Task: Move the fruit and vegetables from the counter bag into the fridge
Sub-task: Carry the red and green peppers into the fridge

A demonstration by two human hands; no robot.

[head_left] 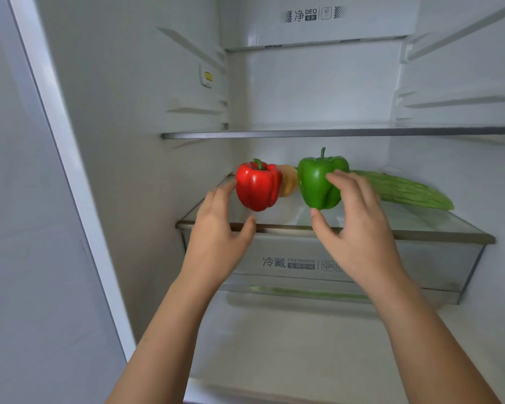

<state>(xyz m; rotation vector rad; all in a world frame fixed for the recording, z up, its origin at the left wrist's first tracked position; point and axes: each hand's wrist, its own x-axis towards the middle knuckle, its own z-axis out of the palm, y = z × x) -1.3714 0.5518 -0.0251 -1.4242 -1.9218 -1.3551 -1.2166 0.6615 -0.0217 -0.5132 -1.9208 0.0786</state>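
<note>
A red bell pepper (258,185) stands upright over the glass shelf (438,225) in the open fridge. My left hand (219,228) cups its lower left side, fingers running behind it and thumb just under it. To its right is a green bell pepper (315,182), gripped by my right hand (359,225) with fingers over its right side and the thumb under its base. I cannot tell whether either pepper's base touches the glass. A yellow-orange fruit or vegetable (288,182) sits half hidden behind and between the peppers. A long bumpy green gourd (405,191) lies at the back right.
A second glass shelf (274,135) runs above the peppers with little headroom. Under the lower shelf is a clear crisper drawer (274,266) with something green showing through it. The fridge's left wall (134,141) and door frame (70,170) are close on my left.
</note>
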